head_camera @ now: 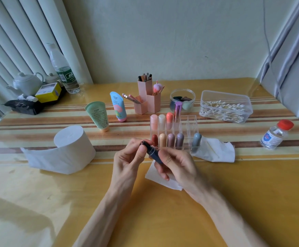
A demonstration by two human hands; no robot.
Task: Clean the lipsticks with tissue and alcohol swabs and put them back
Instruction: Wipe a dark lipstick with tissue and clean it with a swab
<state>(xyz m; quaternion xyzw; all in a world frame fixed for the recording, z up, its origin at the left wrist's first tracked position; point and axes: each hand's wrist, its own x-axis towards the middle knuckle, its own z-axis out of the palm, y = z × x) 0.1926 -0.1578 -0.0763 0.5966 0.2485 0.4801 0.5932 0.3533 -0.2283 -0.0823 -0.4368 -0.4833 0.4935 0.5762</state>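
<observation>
**Both hands on the dark lipstick, just in front of the rack**

The right hand is curled round the lower barrel of the dark blue lipstick and clamps it. The left hand pinches the upper end between thumb and fingertips. The tube is held between the two hands above the counter, its tip tilted up and away to the left. I cannot tell whether the left fingers are twisting the tube or only steadying it.

To do this step well, the right hand should anchor the base while the left does the fine work. Wind the colour up only a little, wipe lightly, and keep bare fingertips off the pigment.

A flat tissue sheet lies on the counter directly under the right hand, partly hidden by it and handy for wiping.

Just beyond the hands stands the clear organiser, with capped lipsticks upright in two rows and its right-hand compartments free for the return. A crumpled tissue lies at its right end. The tissue roll is near on the left. The swab box and alcohol bottle are well apart on the right, so either one takes a reach.
</observation>
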